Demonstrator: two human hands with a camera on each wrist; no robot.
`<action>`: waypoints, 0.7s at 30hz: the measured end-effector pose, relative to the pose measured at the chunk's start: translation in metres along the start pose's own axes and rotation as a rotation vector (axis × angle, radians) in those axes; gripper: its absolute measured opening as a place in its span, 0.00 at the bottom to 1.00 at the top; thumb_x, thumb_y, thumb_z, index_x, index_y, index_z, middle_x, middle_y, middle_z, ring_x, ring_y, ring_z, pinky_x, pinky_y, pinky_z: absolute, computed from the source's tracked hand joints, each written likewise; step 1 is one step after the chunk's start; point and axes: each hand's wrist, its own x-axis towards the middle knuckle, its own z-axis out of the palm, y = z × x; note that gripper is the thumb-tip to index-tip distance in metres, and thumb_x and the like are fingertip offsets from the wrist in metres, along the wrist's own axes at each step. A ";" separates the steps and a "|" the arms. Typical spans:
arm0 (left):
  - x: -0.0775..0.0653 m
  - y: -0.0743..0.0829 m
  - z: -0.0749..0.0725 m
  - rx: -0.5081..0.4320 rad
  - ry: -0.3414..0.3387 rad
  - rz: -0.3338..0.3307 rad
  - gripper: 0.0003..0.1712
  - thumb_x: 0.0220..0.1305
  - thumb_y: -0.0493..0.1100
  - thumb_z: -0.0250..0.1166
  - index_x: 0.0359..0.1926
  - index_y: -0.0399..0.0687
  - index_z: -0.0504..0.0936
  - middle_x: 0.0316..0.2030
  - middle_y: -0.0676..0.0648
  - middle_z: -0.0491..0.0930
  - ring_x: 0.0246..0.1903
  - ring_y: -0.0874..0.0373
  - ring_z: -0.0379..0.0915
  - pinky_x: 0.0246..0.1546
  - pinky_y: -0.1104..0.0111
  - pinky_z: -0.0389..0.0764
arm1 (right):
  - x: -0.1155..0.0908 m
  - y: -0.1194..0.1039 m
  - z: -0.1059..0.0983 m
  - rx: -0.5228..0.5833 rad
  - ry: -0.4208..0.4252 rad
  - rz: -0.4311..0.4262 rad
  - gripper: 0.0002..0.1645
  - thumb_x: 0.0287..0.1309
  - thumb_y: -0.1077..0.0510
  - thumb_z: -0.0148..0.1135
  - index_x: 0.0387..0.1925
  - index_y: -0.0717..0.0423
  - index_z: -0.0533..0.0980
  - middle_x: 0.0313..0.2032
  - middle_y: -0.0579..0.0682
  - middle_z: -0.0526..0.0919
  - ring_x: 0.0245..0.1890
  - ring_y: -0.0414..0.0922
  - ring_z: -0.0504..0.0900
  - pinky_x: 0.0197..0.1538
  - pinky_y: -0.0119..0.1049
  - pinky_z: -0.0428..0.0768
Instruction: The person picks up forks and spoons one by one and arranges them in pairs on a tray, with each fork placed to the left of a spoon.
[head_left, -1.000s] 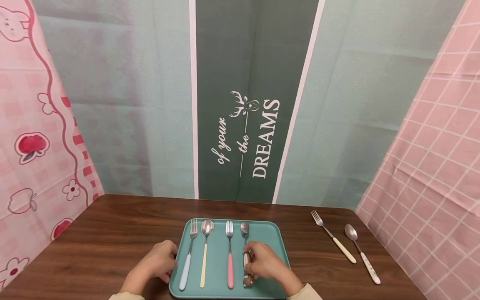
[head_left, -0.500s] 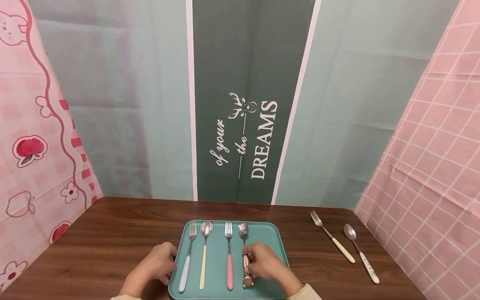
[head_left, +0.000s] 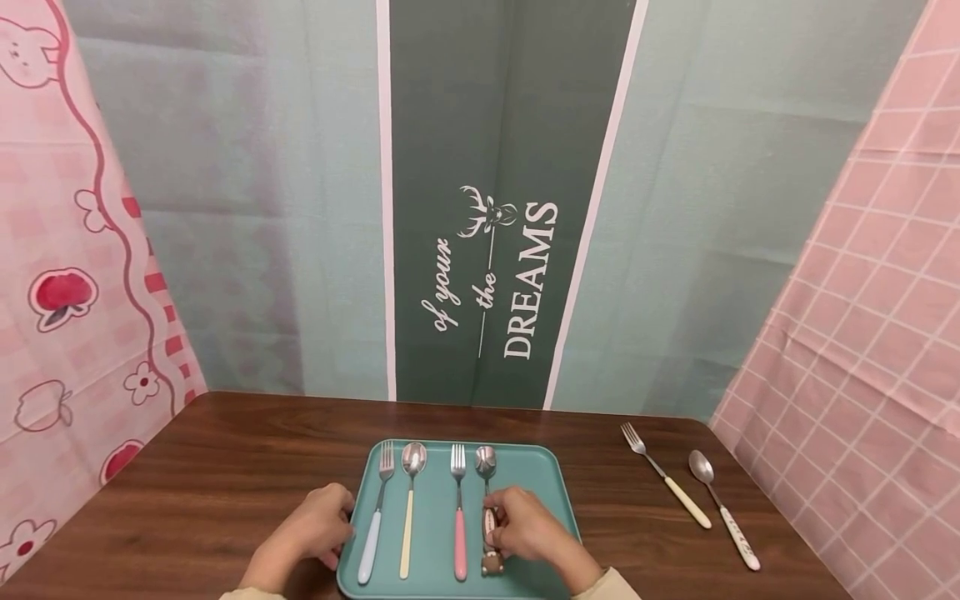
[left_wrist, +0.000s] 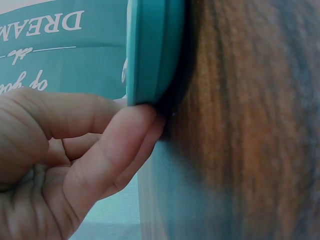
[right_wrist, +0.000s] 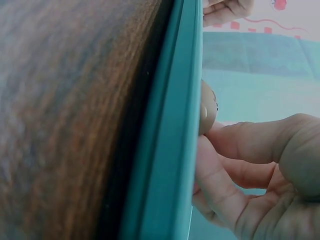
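Observation:
A teal tray (head_left: 536, 508) carries a blue-handled fork (head_left: 372, 533), a cream-handled spoon (head_left: 407, 525), a pink-handled fork (head_left: 460, 537) and a spoon with a brown bear handle (head_left: 492, 565). At the tray's left rim, my left hand (head_left: 318, 525) holds the edge; in the left wrist view its thumb (left_wrist: 117, 145) meets the rim's underside. My right hand (head_left: 528, 525) pinches the bear-handled spoon by its handle, which lies along the tray. The right wrist view shows the rounded handle end (right_wrist: 207, 107) beyond the tray rim, beside the fingers; the rim hides the rest.
On the brown wooden table (head_left: 225, 467), right of the tray, lie a cream-handled fork (head_left: 684, 500) and a spoon with a white patterned handle (head_left: 738, 537), both slanted. A green cloth backdrop (head_left: 330, 250) hangs behind, with pink cloths at either side.
The bear-handled spoon has shifted slightly left on the tray under my right hand, its handle end turning a little. My left hand stays at the tray's edge.

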 end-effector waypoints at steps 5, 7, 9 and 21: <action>0.000 0.001 0.000 -0.004 -0.003 0.002 0.08 0.50 0.23 0.56 0.33 0.27 0.75 0.17 0.43 0.71 0.13 0.55 0.72 0.12 0.65 0.79 | -0.001 0.002 -0.003 0.021 -0.016 -0.002 0.25 0.44 0.72 0.65 0.47 0.75 0.72 0.24 0.49 0.74 0.21 0.41 0.74 0.19 0.32 0.78; 0.000 0.001 0.000 -0.006 -0.005 0.003 0.08 0.50 0.23 0.56 0.34 0.27 0.75 0.17 0.43 0.71 0.14 0.55 0.72 0.12 0.65 0.79 | -0.001 0.002 -0.005 -0.014 -0.021 -0.004 0.26 0.44 0.68 0.67 0.48 0.72 0.72 0.25 0.49 0.75 0.21 0.41 0.73 0.20 0.33 0.77; -0.001 0.000 0.000 -0.008 -0.002 0.006 0.08 0.49 0.23 0.56 0.33 0.27 0.75 0.17 0.43 0.71 0.14 0.55 0.72 0.12 0.65 0.79 | -0.001 0.002 -0.009 -0.071 -0.025 -0.008 0.27 0.45 0.64 0.69 0.49 0.70 0.73 0.27 0.49 0.76 0.24 0.42 0.74 0.24 0.35 0.76; 0.000 0.000 0.000 -0.006 -0.003 -0.015 0.08 0.50 0.23 0.56 0.35 0.26 0.75 0.19 0.42 0.71 0.15 0.55 0.72 0.13 0.65 0.79 | -0.008 0.005 -0.022 -0.719 0.176 -0.283 0.19 0.43 0.57 0.69 0.41 0.60 0.80 0.31 0.51 0.75 0.31 0.45 0.76 0.34 0.39 0.80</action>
